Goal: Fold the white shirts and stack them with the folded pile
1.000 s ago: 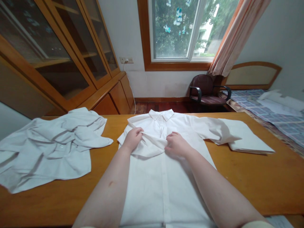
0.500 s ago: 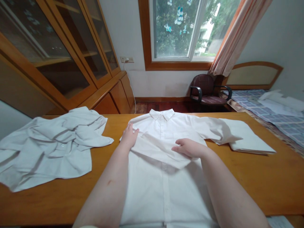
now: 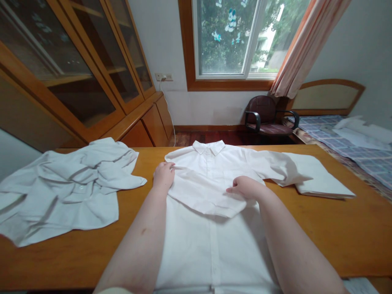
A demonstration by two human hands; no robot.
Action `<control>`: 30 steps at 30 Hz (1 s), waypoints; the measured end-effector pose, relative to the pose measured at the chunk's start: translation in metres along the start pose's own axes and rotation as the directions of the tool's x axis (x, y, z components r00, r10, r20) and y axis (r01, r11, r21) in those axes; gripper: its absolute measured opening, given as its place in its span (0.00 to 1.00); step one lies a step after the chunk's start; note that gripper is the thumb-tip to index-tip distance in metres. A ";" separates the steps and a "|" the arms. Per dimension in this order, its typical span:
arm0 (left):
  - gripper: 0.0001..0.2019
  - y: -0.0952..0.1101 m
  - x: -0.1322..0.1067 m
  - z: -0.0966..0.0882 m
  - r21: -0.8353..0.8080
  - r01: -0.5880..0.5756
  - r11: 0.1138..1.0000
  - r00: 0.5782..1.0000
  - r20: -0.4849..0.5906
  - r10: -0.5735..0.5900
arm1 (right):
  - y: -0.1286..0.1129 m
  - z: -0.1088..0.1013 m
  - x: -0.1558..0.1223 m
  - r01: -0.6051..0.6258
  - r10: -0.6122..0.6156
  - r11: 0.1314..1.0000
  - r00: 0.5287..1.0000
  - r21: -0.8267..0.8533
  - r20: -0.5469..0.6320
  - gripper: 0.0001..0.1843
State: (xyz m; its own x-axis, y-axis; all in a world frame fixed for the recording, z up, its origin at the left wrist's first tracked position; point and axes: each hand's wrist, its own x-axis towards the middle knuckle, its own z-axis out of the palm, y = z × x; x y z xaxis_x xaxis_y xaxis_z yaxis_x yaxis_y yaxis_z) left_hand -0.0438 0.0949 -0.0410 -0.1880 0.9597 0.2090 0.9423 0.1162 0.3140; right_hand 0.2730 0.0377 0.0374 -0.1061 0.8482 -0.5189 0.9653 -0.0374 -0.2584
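Left hand (image 3: 163,176) is resting at the shirt's (image 3: 190,245) left edge, fingers half bending over the sleeve (image 3: 202,190); can't tell if it's gripping. Right hand (image 3: 247,188) is curling over the sleeve's other end, thumb close to fingers; can't tell if it's pinching cloth. Shirt is lying under and between both hands, collar (image 3: 209,147) pointing away, sleeve crossing its front. Other sleeve (image 3: 272,166) is sticking out right, overlapping a folded cloth (image 3: 323,177). Crumpled garment (image 3: 79,179) is taking up the counter's (image 3: 321,232) left end; a strip of wood is showing between it and the left arm. More room is showing right, nearside of the folded cloth. Far edge is running just past the collar. Chair (image 3: 265,114) and bed (image 3: 364,143) are standing beyond.
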 end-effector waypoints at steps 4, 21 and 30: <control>0.10 -0.002 0.002 -0.001 -0.034 -0.008 0.999 0.999 -0.037 0.007 | 0.012 -0.002 -0.007 0.215 -0.223 0.969 0.973 0.124 0.056 0.16; 0.30 0.011 -0.003 0.004 -0.023 -0.230 0.973 0.930 0.290 0.227 | 0.027 0.011 0.022 -0.047 0.048 0.999 0.998 0.008 -0.044 0.19; 0.23 0.001 0.002 -0.002 0.078 -0.045 0.996 0.988 0.151 0.032 | 0.008 0.021 0.021 0.239 -0.219 0.965 0.961 0.110 -0.171 0.15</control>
State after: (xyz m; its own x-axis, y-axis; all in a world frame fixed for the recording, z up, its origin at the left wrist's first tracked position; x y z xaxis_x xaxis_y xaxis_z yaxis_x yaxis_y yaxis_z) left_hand -0.0436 0.0966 -0.0383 -0.1134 0.9906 0.0770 0.9684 0.0929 0.2313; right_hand 0.2729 0.0440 0.0070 -0.2721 0.9134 -0.3026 0.8797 0.1087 -0.4630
